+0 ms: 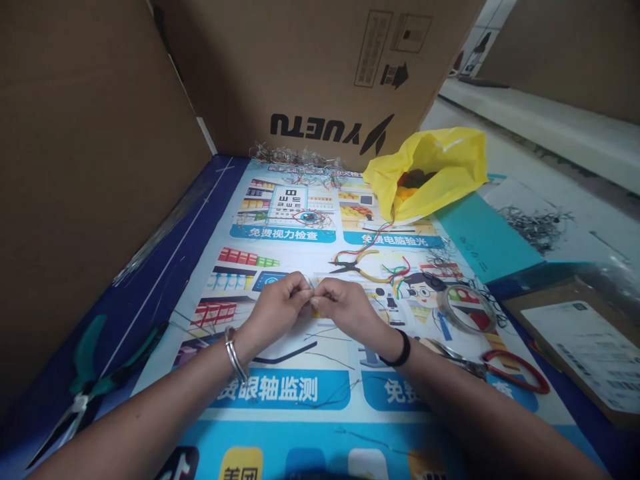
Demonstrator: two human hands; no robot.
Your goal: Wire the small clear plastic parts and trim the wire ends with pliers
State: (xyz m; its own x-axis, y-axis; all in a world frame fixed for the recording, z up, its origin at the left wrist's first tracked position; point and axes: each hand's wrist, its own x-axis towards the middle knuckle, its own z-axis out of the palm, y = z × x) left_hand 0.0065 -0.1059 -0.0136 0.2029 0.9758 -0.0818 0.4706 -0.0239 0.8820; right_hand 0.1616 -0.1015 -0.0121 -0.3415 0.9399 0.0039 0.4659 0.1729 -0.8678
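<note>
My left hand (280, 303), with a silver bangle at the wrist, and my right hand (350, 308), with a black band, meet fingertip to fingertip above a printed poster sheet. Both are closed in a pinch on a thin wire (312, 287), of which only a short bit shows; the rest is hidden by the fingers. Just beyond the right hand lie yellow-handled pliers (357, 267), jaws pointing left. Red and green wires (397, 270) lie beside them. Loose dark wire pieces (327, 393) are scattered on the sheet nearer to me.
A cardboard box wall (320, 67) stands behind, with a wire tangle (300, 158) at its foot. A yellow bag (435, 157) sits back right. Green-handled pliers (87, 387) lie left; a tape roll (493, 313), red-handled scissors (543, 383) and a labelled parcel (585, 353) lie right.
</note>
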